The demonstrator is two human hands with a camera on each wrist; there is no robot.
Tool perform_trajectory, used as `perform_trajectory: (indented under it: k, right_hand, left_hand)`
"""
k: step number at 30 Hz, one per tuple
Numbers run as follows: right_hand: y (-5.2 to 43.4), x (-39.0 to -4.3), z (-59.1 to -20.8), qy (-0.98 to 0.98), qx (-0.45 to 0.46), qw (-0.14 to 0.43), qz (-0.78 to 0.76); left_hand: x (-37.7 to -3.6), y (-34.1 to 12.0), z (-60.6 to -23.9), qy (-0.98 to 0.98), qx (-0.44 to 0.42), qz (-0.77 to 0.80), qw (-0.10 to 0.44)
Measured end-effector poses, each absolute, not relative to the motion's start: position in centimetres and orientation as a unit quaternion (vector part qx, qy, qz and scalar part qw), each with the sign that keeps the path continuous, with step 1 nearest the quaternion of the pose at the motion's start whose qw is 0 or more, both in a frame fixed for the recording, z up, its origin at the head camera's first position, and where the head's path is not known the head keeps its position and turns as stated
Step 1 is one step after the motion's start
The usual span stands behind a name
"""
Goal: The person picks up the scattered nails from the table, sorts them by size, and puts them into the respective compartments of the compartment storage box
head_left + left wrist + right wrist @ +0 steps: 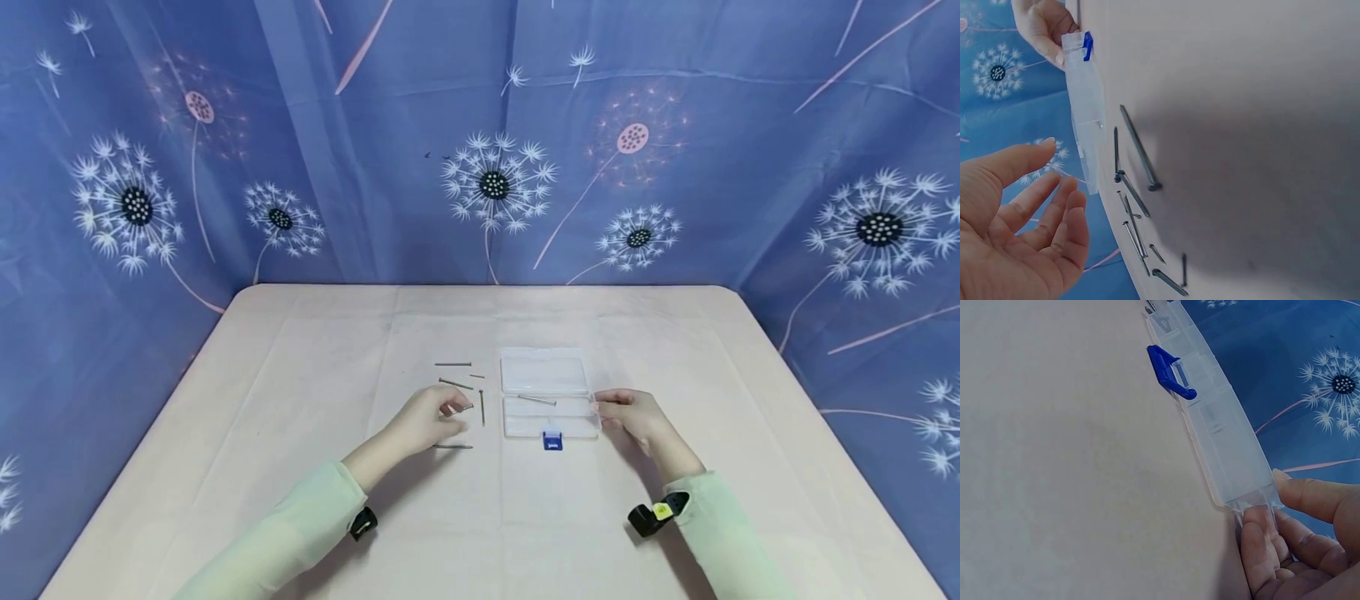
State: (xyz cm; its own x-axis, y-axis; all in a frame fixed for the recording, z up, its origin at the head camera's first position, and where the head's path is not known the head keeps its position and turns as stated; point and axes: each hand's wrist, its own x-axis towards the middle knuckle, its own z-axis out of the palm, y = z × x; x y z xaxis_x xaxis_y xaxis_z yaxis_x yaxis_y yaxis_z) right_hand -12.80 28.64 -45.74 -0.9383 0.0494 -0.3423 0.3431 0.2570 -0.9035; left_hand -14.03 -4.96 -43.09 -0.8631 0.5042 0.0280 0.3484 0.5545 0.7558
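– Head view, nearest first: what are the hands doing?

– They're apart. The left hand (427, 419) hovers low over the worktop (300, 375), left of the box. The left wrist view shows its fingers (1035, 206) spread and relaxed, holding nothing. The right hand (633, 417) has its fingertips (1260, 544) clamped on the right end of the clear plastic box (551, 417).

– So which step is this?

– My reading is that loose nails are being gathered into the box, with the right hand steadying it. One nail (536, 400) already lies inside, and the left hand is between picks.

– Where do the things lie?

– The box sits about midway between the worktop's left and right edges. Its blue latch (552, 439) faces the near edge, and its lid (543, 373) is folded back flat towards the far edge. The nearest loose nail (453, 447) lies just on the near side of the left hand. The other nails (455, 383) are scattered between that hand and the box, and beyond its fingertips towards the far edge.

– What does the next move call for?

– Probably a fine pinch. The nails are thin and lie flat on the cloth, so the fingertips must get under one. Then comes a short carry rightwards over the box's left wall.
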Motion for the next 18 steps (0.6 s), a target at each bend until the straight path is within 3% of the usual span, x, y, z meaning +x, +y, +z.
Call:
perform_trajectory:
  k: [18]
  right_hand:
    - [28.5,-12.4,-45.5,0.78,0.123,0.12,-0.602]
  left_hand:
    - [-12.3,-7.8,-45.2,0.891,0.249,0.367,0.097]
